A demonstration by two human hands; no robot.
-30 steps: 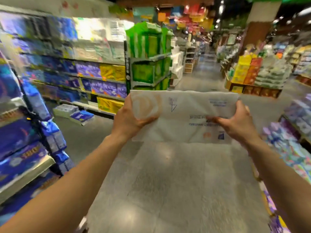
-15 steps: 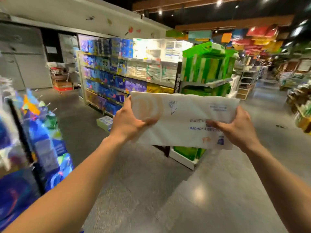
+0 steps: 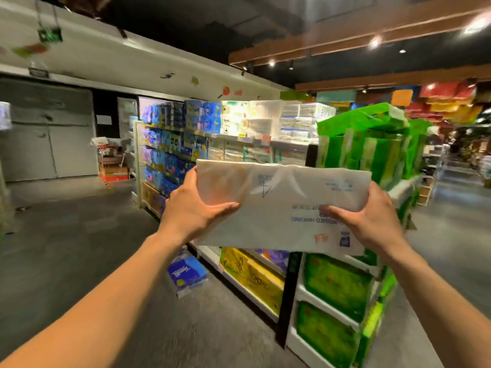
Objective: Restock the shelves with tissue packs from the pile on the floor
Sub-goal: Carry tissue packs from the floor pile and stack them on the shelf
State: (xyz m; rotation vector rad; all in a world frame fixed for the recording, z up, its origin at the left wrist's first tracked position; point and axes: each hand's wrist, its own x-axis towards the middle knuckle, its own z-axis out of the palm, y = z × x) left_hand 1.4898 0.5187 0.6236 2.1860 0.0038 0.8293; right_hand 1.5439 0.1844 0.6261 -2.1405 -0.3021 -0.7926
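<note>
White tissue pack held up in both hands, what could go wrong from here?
1. The white tissue pack blocks part of the view ahead, so the blue pack lying on the floor could trip you.
2. The left hand and right hand grip only its ends, so the soft wrap may slip.
3. The green shelf end stands close, and its corner could catch the pack.

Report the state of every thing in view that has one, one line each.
white tissue pack, held up in the air, printing upside down.
left hand, grips the pack's left end.
right hand, grips the pack's right end.
blue floor pack, lying on the floor by the shelving.
green packs, shelved, tiers full.
blue shelf stock, shelved in rows.
</note>
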